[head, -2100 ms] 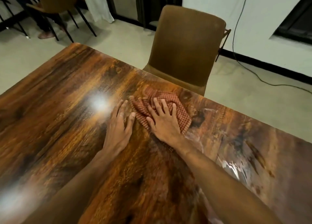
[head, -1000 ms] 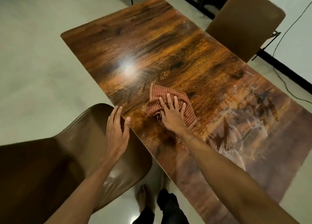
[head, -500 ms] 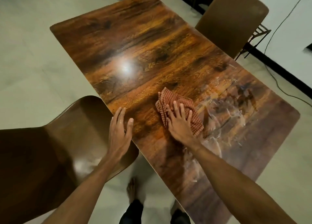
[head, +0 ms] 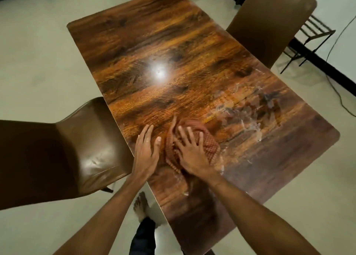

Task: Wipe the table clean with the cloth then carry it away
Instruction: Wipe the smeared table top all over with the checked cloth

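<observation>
A red checked cloth (head: 211, 146) lies bunched on the glossy dark wood table (head: 173, 48), near its left long edge. My right hand (head: 189, 154) presses flat on the cloth with fingers spread. Beside it, my left hand (head: 146, 150) rests flat on the bare tabletop at the table's edge, fingers apart, holding nothing. Wet whitish streaks (head: 250, 118) mark the table to the right of the cloth.
A brown chair (head: 63, 150) stands at the table's left side, close to my left arm. Another brown chair (head: 269, 22) stands at the far right side. A black metal rack (head: 312, 35) and a cable lie on the floor by the white wall. My bare foot (head: 140, 206) shows below the table edge.
My left hand has moved from the chair side onto the table edge beside the cloth. My right hand has slid the cloth slightly toward the near edge, bunching it more.
</observation>
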`<state>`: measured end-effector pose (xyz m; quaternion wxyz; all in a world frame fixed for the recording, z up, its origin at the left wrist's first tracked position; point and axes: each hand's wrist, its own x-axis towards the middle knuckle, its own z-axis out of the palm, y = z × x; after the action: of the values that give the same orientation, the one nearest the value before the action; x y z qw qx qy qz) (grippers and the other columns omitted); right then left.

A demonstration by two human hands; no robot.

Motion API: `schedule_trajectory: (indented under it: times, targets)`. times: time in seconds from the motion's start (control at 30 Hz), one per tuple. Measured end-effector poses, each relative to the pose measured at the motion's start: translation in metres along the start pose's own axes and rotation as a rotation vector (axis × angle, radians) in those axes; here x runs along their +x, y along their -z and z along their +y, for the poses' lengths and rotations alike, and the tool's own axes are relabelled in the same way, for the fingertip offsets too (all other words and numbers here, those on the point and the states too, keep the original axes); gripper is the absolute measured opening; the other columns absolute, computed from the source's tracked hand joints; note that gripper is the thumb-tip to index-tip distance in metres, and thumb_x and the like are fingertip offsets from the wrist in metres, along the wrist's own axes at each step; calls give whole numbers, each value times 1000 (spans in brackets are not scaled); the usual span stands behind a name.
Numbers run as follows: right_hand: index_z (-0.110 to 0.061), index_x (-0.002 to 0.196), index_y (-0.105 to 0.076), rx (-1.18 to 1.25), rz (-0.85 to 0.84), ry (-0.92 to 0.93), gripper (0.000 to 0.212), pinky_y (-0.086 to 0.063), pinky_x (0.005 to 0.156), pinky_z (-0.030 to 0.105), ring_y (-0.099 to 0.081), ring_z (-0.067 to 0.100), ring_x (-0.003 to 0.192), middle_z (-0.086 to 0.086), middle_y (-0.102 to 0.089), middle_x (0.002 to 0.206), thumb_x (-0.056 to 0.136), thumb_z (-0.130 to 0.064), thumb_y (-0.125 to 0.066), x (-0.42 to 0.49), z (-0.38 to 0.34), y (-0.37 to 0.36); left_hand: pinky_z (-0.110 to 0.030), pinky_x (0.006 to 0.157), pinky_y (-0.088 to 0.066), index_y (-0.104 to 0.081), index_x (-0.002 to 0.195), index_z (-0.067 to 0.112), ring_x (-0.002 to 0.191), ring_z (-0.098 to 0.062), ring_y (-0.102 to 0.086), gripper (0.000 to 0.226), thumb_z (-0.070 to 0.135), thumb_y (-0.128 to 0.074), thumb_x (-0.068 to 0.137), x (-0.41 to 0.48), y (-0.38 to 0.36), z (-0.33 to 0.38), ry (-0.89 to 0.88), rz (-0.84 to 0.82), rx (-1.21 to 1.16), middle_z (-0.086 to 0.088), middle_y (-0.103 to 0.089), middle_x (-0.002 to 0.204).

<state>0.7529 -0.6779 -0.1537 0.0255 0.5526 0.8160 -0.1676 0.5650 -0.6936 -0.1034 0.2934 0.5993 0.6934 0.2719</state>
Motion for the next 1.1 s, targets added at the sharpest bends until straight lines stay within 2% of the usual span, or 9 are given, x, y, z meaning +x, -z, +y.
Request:
schedule_trajectory:
  times: [0.1, 0.27, 0.4, 0.57, 0.63, 0.77, 0.87, 0.97, 1.1]
  targets:
    - [-36, 164, -11, -43, -7, 235, 62, -3, 121, 73, -3, 33, 161, 1, -1, 175, 105, -47, -27, 24, -34, -9, -49, 125, -21, -31, 157, 20, 153, -10, -20, 59, 50, -35, 106, -9, 9, -10, 39, 61, 21, 2, -28, 165]
    - [-35, 166, -10, -123, -30, 203, 65, -4, 120, 73, -1, 35, 160, 3, 2, 175, 106, -45, -33, 79, -65, 4, -46, 124, -24, -33, 156, 21, 152, -15, -26, 54, 46, -37, 108, -31, 36, -43, 141, 174, 24, -1, -30, 164]
    - [-32, 166, -9, -123, 4, 284, 65, -8, 121, 71, -5, 34, 160, 5, -2, 175, 105, -47, -25, 2, -85, -22, -44, 124, -21, -31, 157, 23, 153, -15, -22, 59, 52, -34, 106, -53, 46, -57, 195, 182, -32, -1, -26, 166]
    - [-36, 166, -2, -132, -61, 358, 69, -7, 122, 69, 0, 28, 161, 0, 6, 175, 104, -45, -31, -98, -61, -45, -54, 124, -23, -32, 157, 20, 154, -19, -21, 61, 51, -33, 105, -72, 45, -63, 194, 143, -107, -2, -24, 167]
    - [-40, 165, -2, -143, -35, 309, 65, -8, 123, 69, 3, 23, 161, -5, 6, 175, 107, -44, -29, -89, -54, -36, -55, 123, -24, -31, 157, 20, 154, -20, -21, 62, 53, -32, 104, -78, 46, -64, 180, 123, -124, -1, -24, 167]
    - [-39, 165, 0, -70, -8, -41, 63, 1, 121, 71, 10, 28, 160, -1, 11, 175, 108, -47, -27, -66, -83, -35, -56, 123, -24, -30, 157, 22, 154, -19, -22, 61, 52, -33, 104, -92, 40, -61, 163, 73, -134, 0, -23, 167]
    - [-35, 166, 1, -54, -11, 40, 67, -3, 121, 72, 7, 32, 160, 3, 11, 175, 108, -50, -31, -99, -105, -51, -56, 122, -25, -32, 156, 20, 153, -20, -25, 56, 45, -35, 106, -98, 34, -49, 116, 71, -143, -4, -27, 165]
    - [-38, 165, -1, -69, -28, 158, 65, -12, 121, 70, 1, 25, 161, -3, 7, 175, 108, -48, -30, -143, -74, -51, -56, 121, -26, -33, 156, 21, 152, -18, -26, 54, 43, -37, 107, -104, 27, -37, 93, 77, -174, -1, -29, 164]
    - [-40, 164, 7, -88, -25, -95, 64, -8, 121, 71, 13, 24, 160, -5, 19, 173, 109, -46, -26, -134, 6, -26, -55, 122, -27, -32, 157, 22, 152, -14, -26, 56, 46, -36, 107, -113, 12, -26, 73, 87, -167, 3, -28, 165]
